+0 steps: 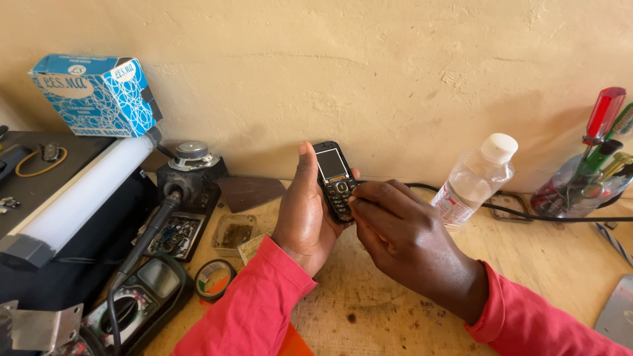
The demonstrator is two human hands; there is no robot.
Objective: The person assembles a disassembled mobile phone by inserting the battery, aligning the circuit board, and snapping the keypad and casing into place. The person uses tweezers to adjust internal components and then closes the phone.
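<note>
Head view: the left hand [304, 214] grips the phone [335, 179] upright, screen facing up for viewing, while the right hand [402, 234] curls narrow, fingertips pressing its keypad.

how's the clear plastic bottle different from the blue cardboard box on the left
The clear plastic bottle with a white cap is see-through and rounded; the blue cardboard box with white scribble patterns is opaque and square-edged. The bottle stands on the wooden workbench, tilted in this view, right of the hands; the box sits higher up, on dark equipment at the left. Both stand close to the beige wall.
</note>
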